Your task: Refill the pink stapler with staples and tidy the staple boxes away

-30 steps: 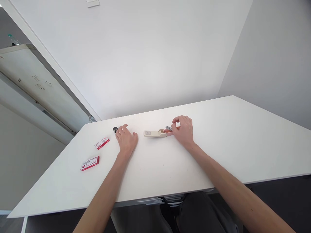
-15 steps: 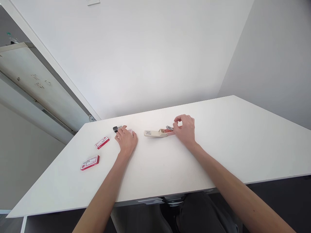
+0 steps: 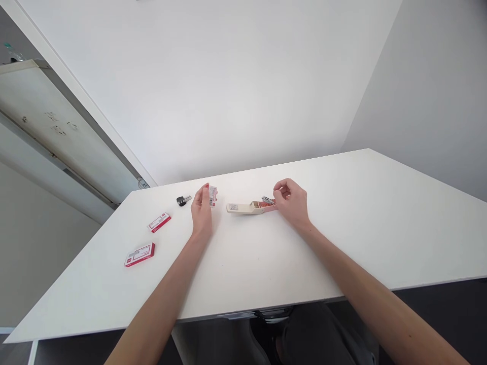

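My left hand (image 3: 201,212) is closed around a small red-and-white box (image 3: 213,196), raised on edge with its printed side showing. To its right lies a long narrow cream-and-pink case (image 3: 247,208), opened out at a hinge; a label is on its cream part. A small silver metal piece (image 3: 268,199) rests slantwise at the pink part (image 3: 269,207). Over the right end of that part, my right hand (image 3: 292,202) has thumb and fingers pinched together. Whatever is between those fingertips is hidden, and the hand covers the case's far right end.
A small black-and-silver thing (image 3: 183,201), shaped like a key, lies left of my left hand. Two more red-and-white boxes, one farther back (image 3: 159,222) and one nearer (image 3: 139,254), lie on the left of the white table (image 3: 243,274). A wall (image 3: 243,101) rises behind.
My left hand has gone from lying palm-down over the small box to gripping it and tilting it up. My right hand stays by the case, its fingers drawn closer together.
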{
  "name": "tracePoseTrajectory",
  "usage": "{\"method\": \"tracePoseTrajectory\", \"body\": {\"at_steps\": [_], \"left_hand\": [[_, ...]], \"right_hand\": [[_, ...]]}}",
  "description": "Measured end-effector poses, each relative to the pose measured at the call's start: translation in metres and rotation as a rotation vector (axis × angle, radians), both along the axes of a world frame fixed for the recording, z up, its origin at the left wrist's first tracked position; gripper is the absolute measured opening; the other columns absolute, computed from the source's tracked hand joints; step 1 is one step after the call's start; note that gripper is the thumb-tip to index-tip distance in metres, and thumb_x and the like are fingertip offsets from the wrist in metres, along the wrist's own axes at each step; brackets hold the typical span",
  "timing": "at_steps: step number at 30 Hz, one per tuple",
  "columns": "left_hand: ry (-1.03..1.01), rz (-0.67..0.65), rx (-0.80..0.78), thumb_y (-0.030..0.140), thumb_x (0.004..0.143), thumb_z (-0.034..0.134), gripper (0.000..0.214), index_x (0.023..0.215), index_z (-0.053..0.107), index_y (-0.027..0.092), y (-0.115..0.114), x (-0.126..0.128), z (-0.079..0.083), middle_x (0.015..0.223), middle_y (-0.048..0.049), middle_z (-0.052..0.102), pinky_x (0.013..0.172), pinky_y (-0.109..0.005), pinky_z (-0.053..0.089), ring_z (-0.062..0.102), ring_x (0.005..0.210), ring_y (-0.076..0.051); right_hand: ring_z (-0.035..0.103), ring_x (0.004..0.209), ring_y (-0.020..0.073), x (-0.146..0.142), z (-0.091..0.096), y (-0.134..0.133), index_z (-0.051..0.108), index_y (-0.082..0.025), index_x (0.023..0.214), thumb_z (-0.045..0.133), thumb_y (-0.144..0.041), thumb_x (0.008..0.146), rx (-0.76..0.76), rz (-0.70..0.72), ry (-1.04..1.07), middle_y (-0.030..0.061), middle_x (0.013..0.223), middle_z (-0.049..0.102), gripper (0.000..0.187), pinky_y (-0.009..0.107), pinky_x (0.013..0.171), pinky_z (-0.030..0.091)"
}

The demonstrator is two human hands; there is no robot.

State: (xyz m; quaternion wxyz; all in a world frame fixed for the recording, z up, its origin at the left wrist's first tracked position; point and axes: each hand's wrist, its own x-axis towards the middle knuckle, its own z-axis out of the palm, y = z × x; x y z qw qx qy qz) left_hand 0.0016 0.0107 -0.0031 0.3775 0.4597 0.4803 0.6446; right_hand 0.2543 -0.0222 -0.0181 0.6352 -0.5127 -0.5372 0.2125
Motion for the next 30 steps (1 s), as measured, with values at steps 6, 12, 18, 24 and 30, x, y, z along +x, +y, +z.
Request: {"method": "tracePoseTrajectory", "body": {"at_steps": [6, 12, 18, 24, 30], "left_hand": [[-0.376, -0.136, -0.14, 0.04, 0.098, 0.064, 0.025, 0.11, 0.071, 0.019, 0.006, 0.001, 0.001, 0.127, -0.01, 0.07, 0.08, -0.026, 0.053, 0.07, 0.1, -0.016], [-0.519, -0.286, -0.202, 0.04, 0.102, 0.056, 0.028, 0.114, 0.068, 0.018, 0.009, -0.005, 0.001, 0.123, -0.0126, 0.071, 0.065, -0.026, 0.052, 0.066, 0.08, -0.013], [-0.489, -0.352, -0.23, 0.038, 0.106, 0.04, 0.037, 0.114, 0.069, 0.016, 0.01, -0.007, 0.001, 0.116, -0.0142, 0.071, 0.06, -0.028, 0.047, 0.059, 0.067, -0.013], [-0.214, -0.23, -0.099, 0.04, 0.096, 0.07, 0.034, 0.126, 0.066, 0.026, 0.004, 0.003, 0.002, 0.125, -0.0075, 0.069, 0.076, -0.024, 0.054, 0.068, 0.099, -0.016], [-0.636, -0.263, -0.166, 0.033, 0.097, 0.069, 0.024, 0.118, 0.064, 0.023, 0.009, -0.007, 0.003, 0.117, -0.0091, 0.07, 0.098, -0.034, 0.061, 0.071, 0.116, -0.021]], "right_hand": [[0.045, 0.053, 0.0108, -0.001, 0.006, -0.003, 0.059, -0.024, 0.072, 0.055, -0.018, 0.073, -0.078, 0.182, 0.259, -0.0019, 0.073, 0.058, 0.007, 0.028, 0.05, 0.048], [0.044, 0.051, 0.0095, 0.001, 0.006, -0.001, 0.059, -0.023, 0.07, 0.055, -0.018, 0.071, -0.092, 0.2, 0.327, -0.0012, 0.075, 0.059, 0.006, 0.027, 0.049, 0.045], [0.044, 0.052, 0.0102, 0.0, 0.006, -0.002, 0.059, -0.023, 0.07, 0.055, -0.017, 0.07, -0.098, 0.189, 0.285, -0.0013, 0.072, 0.058, 0.008, 0.027, 0.049, 0.041], [0.046, 0.054, 0.0107, 0.0, 0.004, -0.002, 0.059, -0.023, 0.07, 0.054, -0.017, 0.07, -0.105, 0.186, 0.263, -0.0021, 0.071, 0.058, 0.008, 0.027, 0.049, 0.041], [0.046, 0.054, 0.0105, 0.0, 0.004, -0.003, 0.059, -0.023, 0.071, 0.054, -0.017, 0.071, -0.105, 0.184, 0.242, -0.0021, 0.071, 0.058, 0.008, 0.027, 0.05, 0.039]]}}
